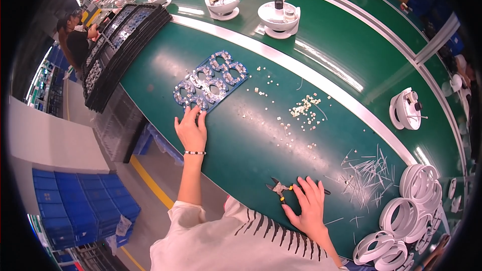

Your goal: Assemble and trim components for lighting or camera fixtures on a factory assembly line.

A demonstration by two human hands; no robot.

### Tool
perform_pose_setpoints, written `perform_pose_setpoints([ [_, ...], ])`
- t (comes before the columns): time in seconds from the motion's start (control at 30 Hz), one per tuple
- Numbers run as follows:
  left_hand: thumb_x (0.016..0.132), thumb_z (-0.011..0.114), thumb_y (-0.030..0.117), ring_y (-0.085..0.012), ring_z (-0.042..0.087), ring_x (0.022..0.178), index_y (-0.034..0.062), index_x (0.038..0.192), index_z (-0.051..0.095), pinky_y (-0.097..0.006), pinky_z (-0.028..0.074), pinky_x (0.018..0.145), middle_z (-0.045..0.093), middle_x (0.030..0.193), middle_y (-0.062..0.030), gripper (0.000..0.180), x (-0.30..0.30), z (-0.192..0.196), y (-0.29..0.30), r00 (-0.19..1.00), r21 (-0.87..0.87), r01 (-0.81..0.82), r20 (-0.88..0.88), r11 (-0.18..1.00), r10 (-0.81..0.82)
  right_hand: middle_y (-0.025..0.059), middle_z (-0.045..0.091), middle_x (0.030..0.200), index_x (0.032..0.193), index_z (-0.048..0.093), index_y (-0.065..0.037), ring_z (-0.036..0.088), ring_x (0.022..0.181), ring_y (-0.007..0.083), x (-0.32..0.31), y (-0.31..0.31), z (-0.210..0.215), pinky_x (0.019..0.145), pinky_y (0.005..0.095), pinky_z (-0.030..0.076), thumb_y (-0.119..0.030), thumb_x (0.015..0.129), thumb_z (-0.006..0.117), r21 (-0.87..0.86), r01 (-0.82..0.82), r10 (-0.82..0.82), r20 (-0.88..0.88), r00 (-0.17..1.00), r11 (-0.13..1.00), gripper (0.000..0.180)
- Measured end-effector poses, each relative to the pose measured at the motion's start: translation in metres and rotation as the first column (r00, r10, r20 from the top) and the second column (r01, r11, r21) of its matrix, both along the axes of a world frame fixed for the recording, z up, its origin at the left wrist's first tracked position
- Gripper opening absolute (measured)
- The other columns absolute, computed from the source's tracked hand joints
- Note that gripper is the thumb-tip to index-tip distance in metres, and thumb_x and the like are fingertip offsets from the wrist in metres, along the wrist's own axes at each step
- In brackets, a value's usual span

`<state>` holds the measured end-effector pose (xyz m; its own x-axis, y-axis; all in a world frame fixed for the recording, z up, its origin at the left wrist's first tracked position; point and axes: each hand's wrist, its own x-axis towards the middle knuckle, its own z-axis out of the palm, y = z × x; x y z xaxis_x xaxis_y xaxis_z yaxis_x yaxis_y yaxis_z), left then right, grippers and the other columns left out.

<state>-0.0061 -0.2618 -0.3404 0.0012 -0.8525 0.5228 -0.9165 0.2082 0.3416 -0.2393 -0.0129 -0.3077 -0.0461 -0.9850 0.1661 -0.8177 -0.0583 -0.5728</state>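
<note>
My left hand (192, 133) reaches to the near edge of a blue circuit board panel (217, 101); its fingers are apart, with the tips touching the edge. The panel lies flat and carries several ring-shaped boards with small white parts. Toward the front of the table, my right hand (309, 208) lies over a pair of side cutters (279, 188) with yellow and black handles. The fingers of that hand are stretched out, and the cutters' jaws stand apart, pointing left. Part of the handles is hidden under the hand.
Small cream connectors (305, 108) lie scattered mid-table. White cut strips (369, 178) are heaped at right, beside stacked white rings (401, 213). Black trays (125, 40) hold boards at far left. White lamp-like housings (279, 19) stand beyond the metal rail (261, 47). Another person (78, 40) works at far left.
</note>
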Motion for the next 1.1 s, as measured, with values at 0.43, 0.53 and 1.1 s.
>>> perform_pose_setpoints([
  [0.43, 0.077, 0.064, 0.018, -0.0283, 0.059, 0.097, 0.0080, 0.080, 0.065, -0.059, 0.029, 0.093, 0.066, 0.086, -0.0083, 0.010, 0.003, -0.007, -0.002, 0.990, 0.031, -0.065, -0.120, 0.997, 0.069, 0.0147, 0.042, 0.126, 0.115, 0.050, -0.002, 0.035, 0.119, 0.0363, -0.006, 0.003, 0.005, 0.099, 0.0571, 0.019, -0.039, 0.057, 0.077, 0.086, -0.053, 0.050, 0.039, 0.998, 0.995, 0.074],
  [0.53, 0.079, 0.061, 0.017, -0.0286, 0.059, 0.098, 0.0082, 0.081, 0.065, -0.060, 0.029, 0.092, 0.066, 0.087, -0.0082, 0.009, 0.001, -0.007, -0.001, 0.995, 0.017, -0.071, -0.070, 0.997, 0.072, 0.0175, 0.031, 0.133, 0.121, 0.043, -0.001, 0.026, 0.123, 0.0409, -0.008, 0.004, 0.019, 0.098, 0.0616, 0.013, -0.044, 0.052, 0.078, 0.244, -0.082, 0.092, -0.030, 0.995, 0.966, 0.088],
  [1.1, 0.073, 0.059, -0.001, -0.0244, 0.057, 0.100, 0.0066, 0.082, 0.062, -0.044, 0.032, 0.097, 0.064, 0.095, -0.0060, 0.012, -0.037, 0.019, 0.025, 0.806, -0.200, 0.542, -0.150, 0.816, -0.572, 0.0201, 0.025, 0.136, 0.125, 0.038, -0.001, 0.020, 0.125, 0.0431, -0.008, 0.010, 0.037, 0.099, 0.0608, 0.013, -0.042, 0.049, 0.080, 0.387, -0.004, 0.065, -0.145, 0.987, 0.922, 0.096],
])
